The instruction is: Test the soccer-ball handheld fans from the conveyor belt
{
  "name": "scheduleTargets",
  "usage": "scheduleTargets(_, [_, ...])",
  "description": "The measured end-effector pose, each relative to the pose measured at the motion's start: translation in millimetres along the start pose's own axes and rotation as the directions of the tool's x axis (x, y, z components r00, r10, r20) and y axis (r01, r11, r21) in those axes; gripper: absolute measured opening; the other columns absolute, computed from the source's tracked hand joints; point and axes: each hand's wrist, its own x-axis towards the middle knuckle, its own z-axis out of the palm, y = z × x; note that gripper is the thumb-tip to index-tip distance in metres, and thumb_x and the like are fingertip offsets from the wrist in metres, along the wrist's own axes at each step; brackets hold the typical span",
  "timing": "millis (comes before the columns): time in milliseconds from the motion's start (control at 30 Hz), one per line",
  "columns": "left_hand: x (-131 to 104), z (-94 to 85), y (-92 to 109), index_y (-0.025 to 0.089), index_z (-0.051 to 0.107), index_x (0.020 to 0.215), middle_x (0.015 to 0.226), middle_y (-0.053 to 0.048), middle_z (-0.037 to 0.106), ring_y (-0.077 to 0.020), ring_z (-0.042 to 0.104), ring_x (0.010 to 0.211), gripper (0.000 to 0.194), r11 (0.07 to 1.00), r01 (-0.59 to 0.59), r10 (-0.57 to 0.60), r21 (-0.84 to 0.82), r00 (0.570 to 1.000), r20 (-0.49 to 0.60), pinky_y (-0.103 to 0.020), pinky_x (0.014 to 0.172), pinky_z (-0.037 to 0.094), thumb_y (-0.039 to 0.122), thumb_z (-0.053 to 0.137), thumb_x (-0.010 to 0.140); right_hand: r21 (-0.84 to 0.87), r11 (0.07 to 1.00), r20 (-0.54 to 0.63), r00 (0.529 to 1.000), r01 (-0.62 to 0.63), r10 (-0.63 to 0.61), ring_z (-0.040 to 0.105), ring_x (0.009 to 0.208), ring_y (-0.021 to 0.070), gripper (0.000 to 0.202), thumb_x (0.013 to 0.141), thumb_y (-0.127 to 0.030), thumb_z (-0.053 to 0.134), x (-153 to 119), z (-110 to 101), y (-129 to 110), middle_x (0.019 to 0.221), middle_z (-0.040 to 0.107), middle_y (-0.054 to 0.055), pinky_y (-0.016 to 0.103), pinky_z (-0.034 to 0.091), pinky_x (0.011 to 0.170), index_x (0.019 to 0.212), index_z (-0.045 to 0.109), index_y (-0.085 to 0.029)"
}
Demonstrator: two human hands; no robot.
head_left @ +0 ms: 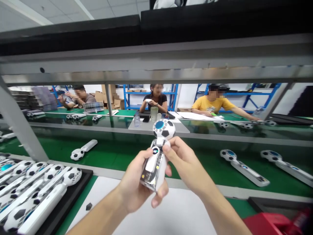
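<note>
Between my two hands is a handheld fan (164,128) with a round, football-patterned head and a blue disc on it. Its handle has a small lit display, and a clear front shows the inner parts. My left hand (134,178) wraps around the handle from below, thumb beside the display. With thumb and fingers, my right hand (182,155) grips the neck end of the handle, just under the head. A white sheet (188,215) lies below my hands, and a small black pentagon piece (89,206) rests on its left part.
At left, a black tray (84,181) holds several similar fans. More fans (246,168) lie on the green conveyor belt (114,153). A red object (269,223) stands at lower right. A shelf beam (156,58) crosses overhead. Several people (212,102) sit across the belt.
</note>
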Motion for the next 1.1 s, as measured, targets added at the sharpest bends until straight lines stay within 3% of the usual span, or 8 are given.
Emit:
scheduleTargets(200, [-6, 1.2, 0, 0.01, 0.066, 0.076, 0.044, -0.008, 0.058, -0.0123, 0.048, 0.026, 0.062, 0.996, 0.079, -0.077, -0.041, 0.995, 0.061, -0.019, 0.029, 0.034, 0.052, 0.023, 0.091, 0.009, 1.0, -0.05, 0.998, -0.024, 0.025, 0.053, 0.048, 0.009, 0.036, 0.09, -0.054, 0.063, -8, 3, -12, 0.063, 0.059, -0.005, 0.023, 0.043, 0.052, 0.087, 0.053, -0.02])
scheduleTargets(333, [-6, -2.7, 0, 0.01, 0.068, 0.086, 0.052, -0.009, 0.064, -0.0143, 0.053, 0.031, 0.051, 0.99, 0.101, -0.079, -0.102, 0.976, 0.201, -0.02, 0.03, 0.038, 0.046, 0.032, 0.085, 0.0, 1.0, -0.097, 0.995, -0.024, 0.024, 0.05, 0.046, 0.0088, 0.037, 0.089, -0.055, 0.064, -10, 5, -16, 0.06, 0.06, -0.004, 0.022, 0.04, 0.049, 0.083, 0.052, -0.02])
scheduleTargets(433, [-8, -3.7, 1, 0.009, 0.067, 0.096, 0.059, -0.01, 0.067, -0.0155, 0.058, 0.036, 0.046, 0.983, 0.094, -0.038, -0.155, 0.943, 0.33, -0.02, 0.032, 0.041, 0.041, 0.038, 0.082, -0.02, 1.0, -0.116, 0.993, -0.023, 0.021, 0.049, 0.048, 0.009, 0.037, 0.089, -0.055, 0.064, -11, 4, -17, 0.054, 0.057, -0.005, 0.021, 0.04, 0.05, 0.084, 0.054, -0.02])
scheduleTargets(533, [-11, -2.0, 5, 0.008, 0.066, 0.101, 0.063, -0.01, 0.068, -0.0167, 0.061, 0.042, 0.04, 0.984, 0.038, 0.034, -0.176, 0.92, 0.39, -0.021, 0.034, 0.045, 0.033, 0.042, 0.081, -0.024, 1.0, -0.125, 0.992, -0.008, 0.005, 0.051, 0.05, 0.0103, 0.038, 0.088, -0.057, 0.063, -12, 4, -18, 0.05, 0.055, -0.005, 0.021, 0.041, 0.051, 0.083, 0.055, -0.02])
scheduleTargets(667, [-14, 1.5, 8, 0.007, 0.065, 0.103, 0.065, -0.01, 0.067, -0.017, 0.061, 0.047, 0.036, 0.985, 0.002, 0.074, -0.173, 0.9, 0.43, -0.022, 0.036, 0.047, 0.029, 0.047, 0.08, -0.019, 1.0, -0.15, 0.988, 0.018, -0.021, 0.053, 0.05, 0.0123, 0.038, 0.087, -0.057, 0.064, -14, 6, -20, 0.046, 0.051, -0.006, 0.022, 0.042, 0.051, 0.083, 0.057, -0.02])
scheduleTargets(900, [-17, 6.9, 5, 0.011, 0.061, 0.11, 0.068, -0.01, 0.067, -0.015, 0.06, 0.047, 0.029, 0.979, -0.117, 0.183, -0.168, 0.867, 0.463, -0.017, 0.034, 0.042, 0.026, 0.05, 0.087, -0.007, 0.999, -0.176, 0.984, 0.037, -0.037, 0.061, 0.059, 0.0158, 0.038, 0.084, -0.058, 0.067, -18, 7, -22, 0.064, 0.064, 0.001, 0.024, 0.049, 0.054, 0.083, 0.06, -0.02])
scheduleTargets(1100, [-20, 12.0, 2, 0.02, 0.048, 0.129, 0.084, -0.009, 0.07, -0.0148, 0.068, 0.058, 0.04, 0.961, -0.215, 0.27, -0.175, 0.866, 0.42, -0.016, 0.041, 0.05, 0.019, 0.051, 0.089, 0.041, 0.997, -0.111, 0.992, 0.067, -0.062, 0.053, 0.057, 0.0102, 0.034, 0.087, -0.054, 0.067, -20, 0, -22, 0.067, 0.059, -0.001, 0.019, 0.044, 0.051, 0.086, 0.061, -0.02])
